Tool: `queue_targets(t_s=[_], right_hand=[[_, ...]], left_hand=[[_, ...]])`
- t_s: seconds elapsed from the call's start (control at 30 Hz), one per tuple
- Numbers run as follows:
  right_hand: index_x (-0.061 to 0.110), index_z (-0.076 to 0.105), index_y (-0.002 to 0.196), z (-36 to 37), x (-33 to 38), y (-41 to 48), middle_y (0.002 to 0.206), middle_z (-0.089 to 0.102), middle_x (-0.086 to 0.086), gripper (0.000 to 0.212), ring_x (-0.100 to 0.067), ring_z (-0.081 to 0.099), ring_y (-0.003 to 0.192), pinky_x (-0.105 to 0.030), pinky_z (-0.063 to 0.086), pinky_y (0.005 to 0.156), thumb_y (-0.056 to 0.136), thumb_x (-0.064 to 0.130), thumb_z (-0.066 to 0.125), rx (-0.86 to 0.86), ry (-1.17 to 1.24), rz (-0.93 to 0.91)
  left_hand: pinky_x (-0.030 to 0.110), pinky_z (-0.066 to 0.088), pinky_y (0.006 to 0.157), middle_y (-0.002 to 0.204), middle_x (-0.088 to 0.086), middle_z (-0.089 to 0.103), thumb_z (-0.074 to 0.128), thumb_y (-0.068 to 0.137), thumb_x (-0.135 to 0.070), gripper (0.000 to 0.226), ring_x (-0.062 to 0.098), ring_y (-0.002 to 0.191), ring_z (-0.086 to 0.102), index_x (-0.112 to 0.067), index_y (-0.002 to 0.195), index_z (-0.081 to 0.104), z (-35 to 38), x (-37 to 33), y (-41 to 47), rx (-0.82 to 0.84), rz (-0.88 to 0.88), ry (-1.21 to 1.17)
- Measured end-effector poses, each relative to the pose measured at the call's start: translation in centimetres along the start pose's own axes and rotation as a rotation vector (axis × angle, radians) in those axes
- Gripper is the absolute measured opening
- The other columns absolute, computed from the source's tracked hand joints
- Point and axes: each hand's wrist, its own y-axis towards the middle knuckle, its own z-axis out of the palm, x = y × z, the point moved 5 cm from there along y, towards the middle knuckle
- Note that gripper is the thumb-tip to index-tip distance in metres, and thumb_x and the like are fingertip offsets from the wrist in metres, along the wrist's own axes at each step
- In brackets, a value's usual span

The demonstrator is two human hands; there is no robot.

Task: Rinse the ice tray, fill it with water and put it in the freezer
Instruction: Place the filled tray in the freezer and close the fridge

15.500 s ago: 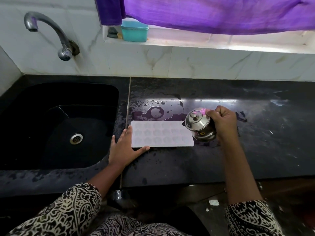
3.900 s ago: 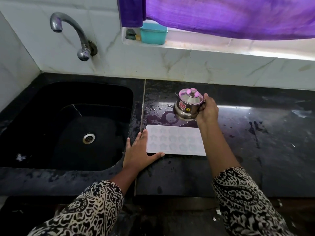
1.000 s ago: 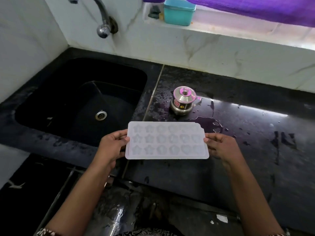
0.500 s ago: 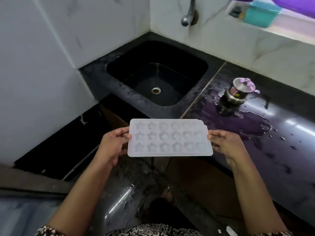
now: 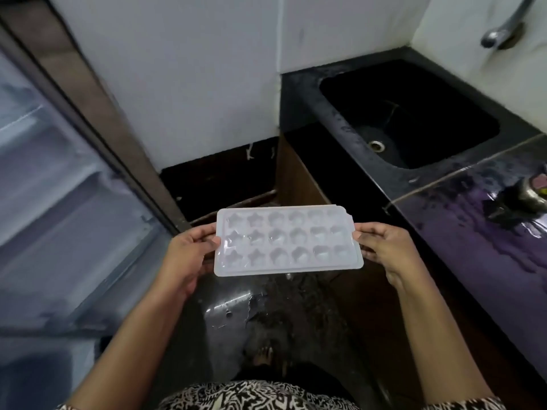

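Ice tray (image 5: 288,241), white with star and rounded cells in three rows, is held level in the air above the dark wet floor (image 5: 233,309), in front of the person's body. How full the cells are cannot be made out; they only glint.

Half a second ago the tray sat in the same two-handed hold with the sink straight ahead. Now the view has swung left: the black sink (image 5: 429,108) and the wet counter (image 5: 473,232) lie off to the right, the steel pot (image 5: 532,193) is cut by the right edge, and a tall blue-grey appliance (image 5: 59,202) has come in at the left.

The left hand (image 5: 189,250) pinches the tray's left short edge, thumb on top, fingers curled under. The right hand (image 5: 384,247) grips the right short edge the same way. The hands are apart by the tray's full length.

A tap (image 5: 500,31) shows at top right, a bare foot (image 5: 263,355) below.
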Motion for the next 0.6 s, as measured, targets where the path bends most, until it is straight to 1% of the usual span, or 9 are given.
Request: queue_targets(t_s=[0.1,0.17,0.27,0.37,0.5,0.6], right_hand=[[0.006,0.068,0.099,2.5,0.6,-0.4,0.083,0.070,-0.001,0.013,0.001,0.066,0.061,-0.012,0.048,0.049,0.087,0.003,0.064,0.099,-0.044,-0.029],[0.007,0.067,0.098,4.4,1.1,-0.9,0.084,0.069,-0.001,0.012,0.003,0.065,0.060,-0.011,0.048,0.049,0.087,0.003,0.063,0.176,-0.082,-0.056],[0.009,0.067,0.095,7.0,1.5,-1.7,0.083,0.069,0.001,0.010,0.003,0.066,0.062,-0.011,0.048,0.050,0.087,0.004,0.063,0.287,-0.132,-0.091],[0.009,0.067,0.091,9.9,1.6,-2.7,0.079,0.070,0.000,0.010,0.000,0.067,0.063,-0.013,0.050,0.052,0.087,0.002,0.063,0.413,-0.160,-0.110],[0.011,0.068,0.090,13.9,1.6,-4.2,0.077,0.072,0.002,0.010,-0.003,0.068,0.066,-0.015,0.051,0.054,0.086,0.003,0.064,0.560,-0.217,-0.133],[0.011,0.069,0.092,17.3,1.5,-5.7,0.081,0.072,0.001,0.010,-0.005,0.069,0.069,-0.019,0.055,0.060,0.085,0.005,0.065,0.650,-0.266,-0.169]], left_hand=[[0.029,0.057,0.054,0.094,0.009,0.069,0.050,0.094,0.003,0.028,0.014,0.066,0.069,-0.012,0.113,0.064,-2.9,1.6,-2.2,-0.091,-0.010,-0.057],[0.030,0.058,0.053,0.097,0.011,0.069,0.051,0.094,0.003,0.028,0.017,0.069,0.068,-0.011,0.114,0.064,-4.9,2.8,-4.0,-0.174,-0.018,-0.117],[0.027,0.056,0.049,0.095,0.010,0.070,0.051,0.094,0.002,0.028,0.013,0.065,0.070,-0.010,0.115,0.064,-7.3,4.6,-6.6,-0.268,-0.016,-0.183],[0.025,0.056,0.048,0.093,0.008,0.070,0.050,0.094,0.003,0.029,0.011,0.062,0.070,-0.010,0.116,0.064,-9.5,6.7,-9.7,-0.376,-0.014,-0.267],[0.026,0.057,0.051,0.099,0.009,0.070,0.051,0.093,0.004,0.030,0.019,0.077,0.068,-0.009,0.117,0.064,-12.0,8.9,-13.6,-0.511,-0.008,-0.355],[0.026,0.057,0.050,0.096,0.007,0.070,0.052,0.093,0.004,0.029,0.018,0.076,0.068,-0.008,0.116,0.064,-14.1,10.2,-16.4,-0.620,0.008,-0.408]])
